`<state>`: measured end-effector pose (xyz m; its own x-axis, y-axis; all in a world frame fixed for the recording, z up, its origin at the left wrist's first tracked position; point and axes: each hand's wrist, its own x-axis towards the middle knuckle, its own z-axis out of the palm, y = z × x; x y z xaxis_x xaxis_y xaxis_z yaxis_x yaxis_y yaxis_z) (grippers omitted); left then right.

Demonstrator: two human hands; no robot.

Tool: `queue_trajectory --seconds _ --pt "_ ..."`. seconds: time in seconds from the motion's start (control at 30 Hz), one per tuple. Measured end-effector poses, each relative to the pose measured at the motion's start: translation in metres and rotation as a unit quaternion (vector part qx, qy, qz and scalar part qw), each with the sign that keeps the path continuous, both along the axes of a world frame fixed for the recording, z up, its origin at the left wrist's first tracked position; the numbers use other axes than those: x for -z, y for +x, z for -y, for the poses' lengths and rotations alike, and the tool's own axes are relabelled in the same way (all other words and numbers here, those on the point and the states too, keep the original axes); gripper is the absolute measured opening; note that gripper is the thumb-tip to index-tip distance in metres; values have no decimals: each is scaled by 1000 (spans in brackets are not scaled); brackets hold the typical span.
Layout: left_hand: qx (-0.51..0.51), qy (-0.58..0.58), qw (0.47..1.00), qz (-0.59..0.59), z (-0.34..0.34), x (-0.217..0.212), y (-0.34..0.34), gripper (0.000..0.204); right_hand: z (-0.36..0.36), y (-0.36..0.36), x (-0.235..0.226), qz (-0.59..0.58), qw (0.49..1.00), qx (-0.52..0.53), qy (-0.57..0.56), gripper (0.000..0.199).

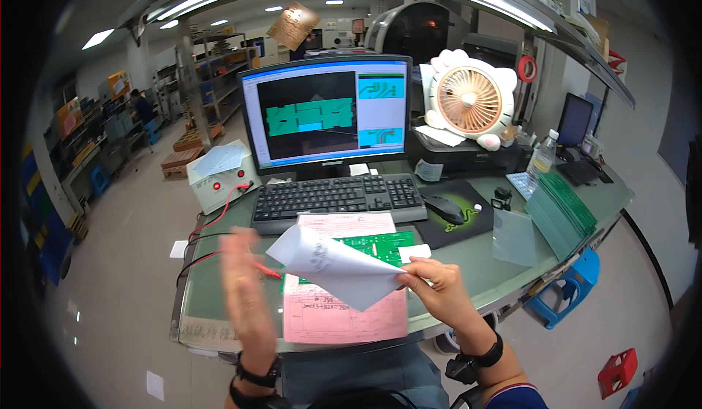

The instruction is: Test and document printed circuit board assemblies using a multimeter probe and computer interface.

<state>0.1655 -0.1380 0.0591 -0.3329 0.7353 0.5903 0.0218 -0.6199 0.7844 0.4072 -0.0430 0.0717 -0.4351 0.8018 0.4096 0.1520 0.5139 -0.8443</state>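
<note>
Across your grey-green worktop (475,266), a long black keyboard (329,198) sits behind a green circuit board (365,244) lying on pink printed paper (344,327). Above these, your right hand (439,284) pinches 1 corner of a curled white paper sheet (340,263); your blurred left hand (245,292), fingers extended and empty, is raised beside it.

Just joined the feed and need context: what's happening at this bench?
A person's right hand pinches a corner of a curled white sheet, partly hiding a green circuit board and pink paper. The left hand, blurred, is open and apparently empty. The monitor shows a green layout.
</note>
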Motion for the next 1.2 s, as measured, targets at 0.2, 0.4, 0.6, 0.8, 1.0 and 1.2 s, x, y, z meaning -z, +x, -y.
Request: queue_trajectory --seconds 0.2,0.4,0.6,0.8,1.0,1.2 --pt "-226 62 672 -702 3 -86 65 31 12 -3 -26 209 902 -3 377 7" --pt "-142 130 627 -755 -26 -86 76 16 15 22 -33 214 922 -28 322 9" --pt "-123 88 651 -744 -37 -96 51 15 -15 94 -19 234 937 -76 248 15" --pt "-190 58 682 -703 -88 -88 49 7 -96 140 15 148 985 18 -84 28" --pt "47 41 672 -738 -101 -52 123 25 -218 238 46 409 819 397 71 24" --pt "139 79 623 -766 -118 -14 178 40 -255 286 61 539 759 365 -13 37"
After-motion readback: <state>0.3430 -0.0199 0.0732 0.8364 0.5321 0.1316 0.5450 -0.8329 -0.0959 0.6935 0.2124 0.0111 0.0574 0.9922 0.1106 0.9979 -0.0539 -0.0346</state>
